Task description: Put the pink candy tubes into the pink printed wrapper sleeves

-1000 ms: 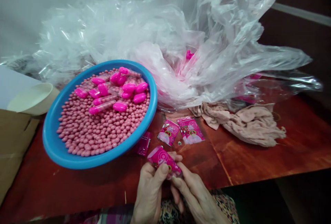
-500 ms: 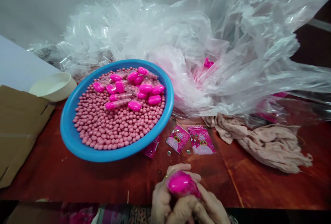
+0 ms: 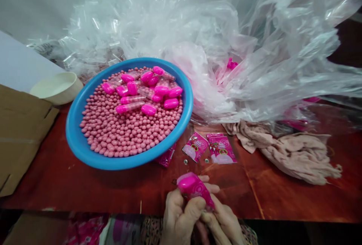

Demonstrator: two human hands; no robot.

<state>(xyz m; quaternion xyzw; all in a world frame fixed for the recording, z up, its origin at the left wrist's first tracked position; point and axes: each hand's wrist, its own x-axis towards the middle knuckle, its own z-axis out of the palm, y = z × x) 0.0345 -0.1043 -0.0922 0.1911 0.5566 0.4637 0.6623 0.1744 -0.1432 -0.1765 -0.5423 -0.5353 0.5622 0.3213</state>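
Between my hands, at the front edge of the table, is a pink-capped tube [image 3: 195, 190] with a printed pink wrapper around it. My left hand [image 3: 181, 214] grips it from the left, thumb on the wrapper. My right hand [image 3: 223, 214] holds its lower right end, some fingers stretched behind it. Beyond them stands a blue basin [image 3: 185, 118] full of small pink balls [image 3: 115, 135]. Several pink-capped clear tubes [image 3: 148, 109] lie on the balls. Flat pink wrappers [image 3: 222, 148] rest on the table just beyond my hands.
A crumpled clear plastic bag [image 3: 283, 60] and a heap of clear tubes [image 3: 98, 30] fill the back. On the right lies a beige cloth [image 3: 299, 154]. A cream bowl [image 3: 56, 88] and cardboard [image 3: 22, 135] are on the left of the red table [image 3: 113, 192].
The printed wrapper on the tube now faces the camera more fully. My left thumb has moved up onto it. The view has shifted slightly.
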